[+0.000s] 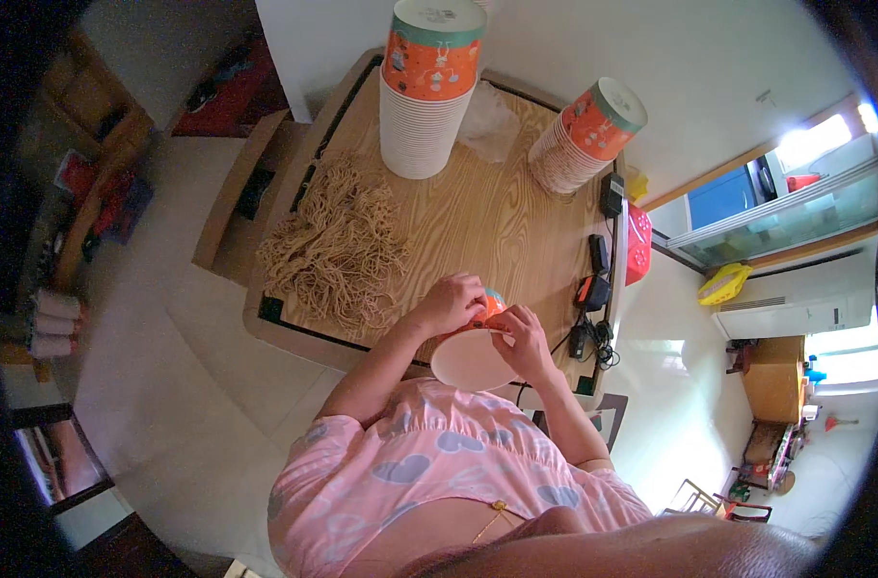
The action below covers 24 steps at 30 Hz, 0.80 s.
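Left hand (449, 303) and right hand (526, 339) hold one paper cup (473, 354) over the bench (487, 222) edge. Behind: string pile (338, 250), two cup stacks (427, 91) (585, 135), chargers (593, 289).

Orange paper cup (478, 339), tilted, pale bottom facing up, above table's near edge

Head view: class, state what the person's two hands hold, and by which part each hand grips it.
Both hold one orange paper cup: the left hand over its upper side, the right hand at its rim.

matt paper cup (470, 349), grained wooden table (478, 222)
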Motion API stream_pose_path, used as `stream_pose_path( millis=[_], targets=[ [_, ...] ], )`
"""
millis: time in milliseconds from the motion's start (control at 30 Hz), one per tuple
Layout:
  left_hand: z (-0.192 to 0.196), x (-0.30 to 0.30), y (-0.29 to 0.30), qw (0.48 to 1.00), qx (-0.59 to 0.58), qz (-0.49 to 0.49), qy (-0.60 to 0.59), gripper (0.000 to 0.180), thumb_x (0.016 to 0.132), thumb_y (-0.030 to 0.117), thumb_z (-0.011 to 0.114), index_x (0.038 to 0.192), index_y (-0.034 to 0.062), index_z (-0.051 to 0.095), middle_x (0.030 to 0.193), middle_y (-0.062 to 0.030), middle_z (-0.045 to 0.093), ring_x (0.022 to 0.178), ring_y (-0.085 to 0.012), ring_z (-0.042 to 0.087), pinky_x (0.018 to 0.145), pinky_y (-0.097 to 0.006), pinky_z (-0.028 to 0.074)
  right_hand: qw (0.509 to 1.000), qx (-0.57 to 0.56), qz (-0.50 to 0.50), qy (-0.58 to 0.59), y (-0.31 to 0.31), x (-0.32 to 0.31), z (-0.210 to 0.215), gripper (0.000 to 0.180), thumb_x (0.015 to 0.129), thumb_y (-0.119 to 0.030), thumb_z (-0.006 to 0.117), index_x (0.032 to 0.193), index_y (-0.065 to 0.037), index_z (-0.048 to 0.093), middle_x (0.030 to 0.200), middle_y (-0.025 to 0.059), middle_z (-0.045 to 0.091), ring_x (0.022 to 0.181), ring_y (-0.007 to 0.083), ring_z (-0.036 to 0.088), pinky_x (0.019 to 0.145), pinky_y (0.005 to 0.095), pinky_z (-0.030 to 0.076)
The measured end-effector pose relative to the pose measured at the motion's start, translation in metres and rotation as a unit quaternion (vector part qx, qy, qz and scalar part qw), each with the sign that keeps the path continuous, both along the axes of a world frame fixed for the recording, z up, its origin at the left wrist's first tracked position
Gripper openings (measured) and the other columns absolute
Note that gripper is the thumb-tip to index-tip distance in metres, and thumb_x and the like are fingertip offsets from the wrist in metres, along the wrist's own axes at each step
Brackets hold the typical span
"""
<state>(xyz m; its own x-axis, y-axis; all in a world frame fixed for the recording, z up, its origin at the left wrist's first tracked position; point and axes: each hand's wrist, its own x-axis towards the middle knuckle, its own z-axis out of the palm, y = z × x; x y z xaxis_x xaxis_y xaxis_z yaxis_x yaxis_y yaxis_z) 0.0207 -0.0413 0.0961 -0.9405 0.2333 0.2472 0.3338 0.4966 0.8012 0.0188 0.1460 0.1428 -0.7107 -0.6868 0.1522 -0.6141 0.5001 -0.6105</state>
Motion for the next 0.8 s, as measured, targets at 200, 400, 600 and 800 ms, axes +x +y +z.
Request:
stream_pose_path(
  millis=[200, 400, 600, 800],
  targets=[
    [0.0, -0.002, -0.003, 0.999, -0.015, 0.023, 0.03, 0.01, 0.068, 0.013, 0.061, 0.07, 0.0043, 0.059, 0.075, -0.0095, 0.056, 0.078, -0.0268, 0.054, 0.071, -0.038, 0.043, 0.999, -0.03, -0.002, -0.021, -0.002, 0.0, 0.0, 0.023, 0.065, 0.0, 0.058, 0.087, -0.007, 0.057, 0.086, 0.0103, 0.054, 0.083, 0.0304, 0.051, 0.073, 0.0382, 0.042],
    [-0.012, -0.005, -0.003, 1.0, -0.022, 0.013, 0.011, 0.007, 0.067, 0.013, 0.061, 0.067, 0.0062, 0.061, 0.073, -0.0085, 0.056, 0.077, -0.0259, 0.055, 0.07, -0.038, 0.044, 0.997, -0.037, -0.069, -0.02, -0.002, 0.005, -0.003, 0.018, 0.072, -0.001, 0.059, 0.089, -0.003, 0.054, 0.077, 0.0107, 0.052, 0.07, 0.0248, 0.053, 0.059, 0.0328, 0.044],
    [-0.011, -0.004, -0.002, 1.0, -0.017, 0.006, 0.024, 0.007, 0.066, 0.013, 0.063, 0.069, 0.0062, 0.061, 0.073, -0.0085, 0.056, 0.074, -0.0263, 0.055, 0.068, -0.037, 0.044, 0.999, -0.034, -0.038, 0.011, -0.002, 0.004, -0.002, 0.017, 0.071, -0.003, 0.06, 0.087, -0.003, 0.055, 0.076, 0.0112, 0.052, 0.07, 0.026, 0.053, 0.06, 0.034, 0.044],
    [-0.004, -0.009, 0.0, 0.999, -0.043, 0.0, 0.025, 0.01, 0.068, 0.015, 0.062, 0.072, 0.0064, 0.061, 0.073, -0.009, 0.056, 0.075, -0.027, 0.055, 0.069, -0.037, 0.044, 0.997, -0.002, -0.068, -0.045, -0.003, 0.007, 0.004, 0.021, 0.071, -0.003, 0.058, 0.091, -0.006, 0.055, 0.089, 0.0131, 0.054, 0.083, 0.0323, 0.052, 0.073, 0.0399, 0.042]
  ],
)
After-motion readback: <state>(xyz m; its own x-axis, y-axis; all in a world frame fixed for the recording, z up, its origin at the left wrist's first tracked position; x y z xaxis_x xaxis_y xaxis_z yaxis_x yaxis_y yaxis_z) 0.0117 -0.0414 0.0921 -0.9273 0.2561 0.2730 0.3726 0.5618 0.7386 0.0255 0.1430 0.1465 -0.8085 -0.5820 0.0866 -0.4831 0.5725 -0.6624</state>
